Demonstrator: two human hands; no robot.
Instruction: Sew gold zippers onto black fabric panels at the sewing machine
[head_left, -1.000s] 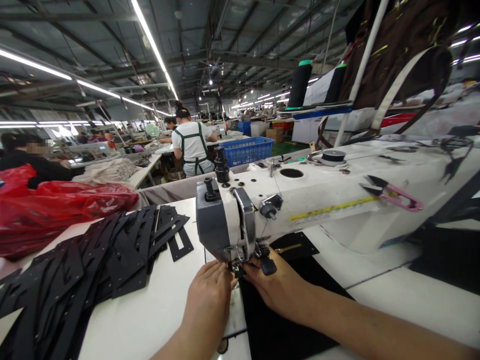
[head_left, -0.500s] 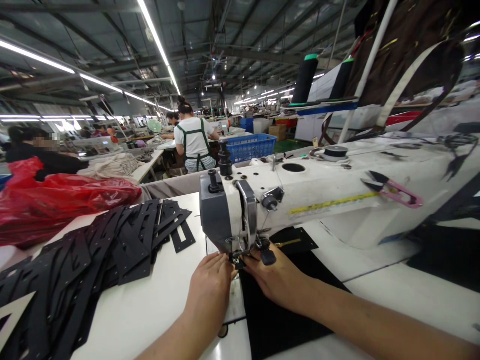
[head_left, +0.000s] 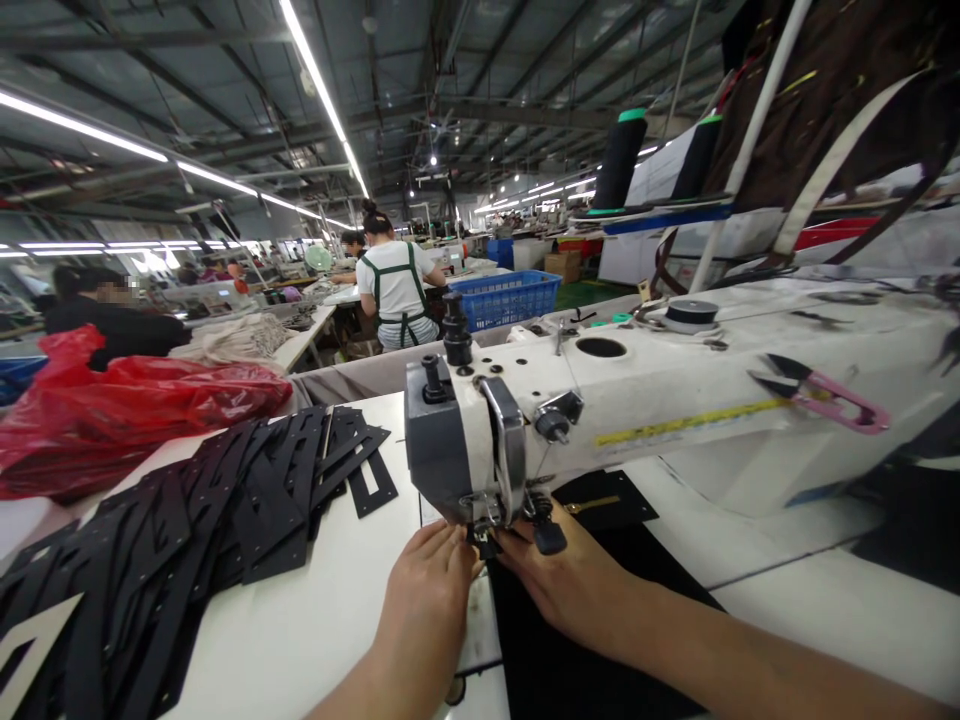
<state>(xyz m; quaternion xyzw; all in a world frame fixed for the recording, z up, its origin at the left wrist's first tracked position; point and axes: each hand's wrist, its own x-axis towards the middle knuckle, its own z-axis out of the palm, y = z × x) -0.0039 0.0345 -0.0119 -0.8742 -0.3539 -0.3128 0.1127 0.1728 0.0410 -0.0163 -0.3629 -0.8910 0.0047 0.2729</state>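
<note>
A black fabric panel (head_left: 600, 650) with a short gold zipper (head_left: 595, 505) lies under the head of a white sewing machine (head_left: 487, 430). My left hand (head_left: 431, 590) is closed, its fingertips pinching the panel's left edge close to the presser foot (head_left: 482, 540). On the other side of the foot, my right hand (head_left: 566, 575) rests on the panel with its fingers drawn together on the fabric. The machine head partly hides the right fingertips. The needle tip is too small to make out.
Overlapping black pieces with cut-out slots (head_left: 225, 520) cover the table's left side. Behind them lies a red plastic bag (head_left: 150, 400). Pink-handled thread snips (head_left: 832, 395) lie on the machine arm. A blue basket (head_left: 510, 297) and a co-worker (head_left: 394, 285) are beyond.
The whole view has shifted slightly, so the machine and table appear a little further right and lower. Both hands stay beside the presser foot, with hardly any movement against the machine.
</note>
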